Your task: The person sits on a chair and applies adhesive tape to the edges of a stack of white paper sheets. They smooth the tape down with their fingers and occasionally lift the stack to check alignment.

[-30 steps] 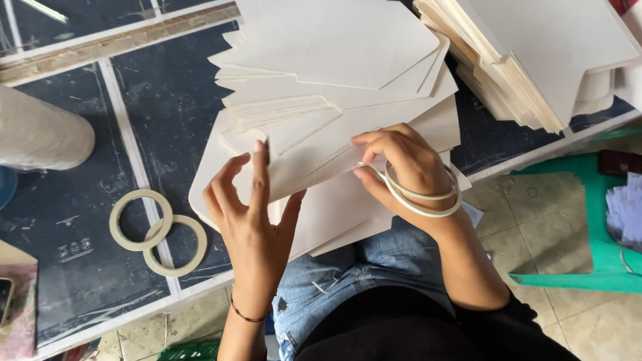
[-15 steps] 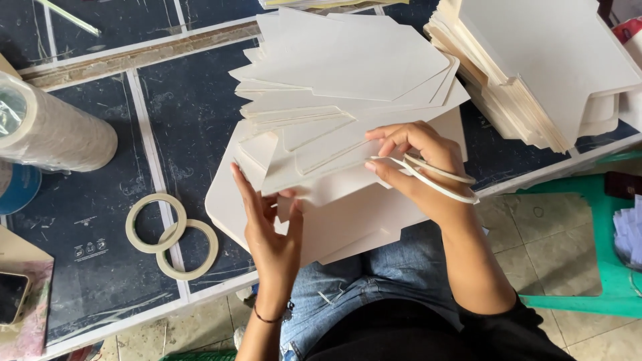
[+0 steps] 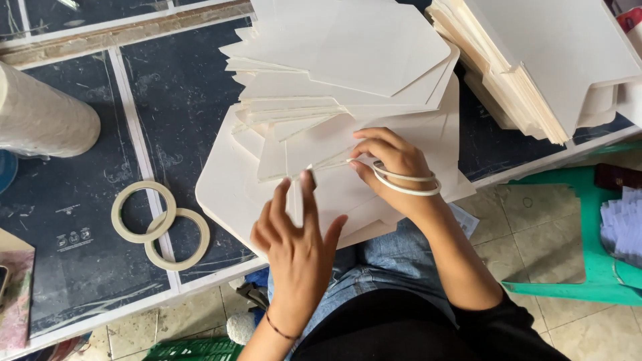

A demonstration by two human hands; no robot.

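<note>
A fanned stack of white card cut-outs [image 3: 348, 60] lies on a dark table [image 3: 180, 100], over a larger white sheet [image 3: 224, 180] that overhangs the front edge. My right hand [image 3: 391, 160] pinches the edge of one card in the lower part of the fan. A thin white tape ring [image 3: 408, 190] is looped around that hand. My left hand [image 3: 297, 241] hovers palm down with fingers spread at the front edge of the cards, its fingertips touching or just above them. It holds nothing.
Two flat tape rings [image 3: 160, 224] lie overlapped on the table to the left. A big pale roll [image 3: 43, 120] sits at the far left. A second thick card stack [image 3: 535, 60] stands at the top right. A green plastic stool [image 3: 588, 267] is on the right.
My left hand has left the left side of the fanned cards and moved down and right to their front edge. My right hand has kept its pinch on the card.
</note>
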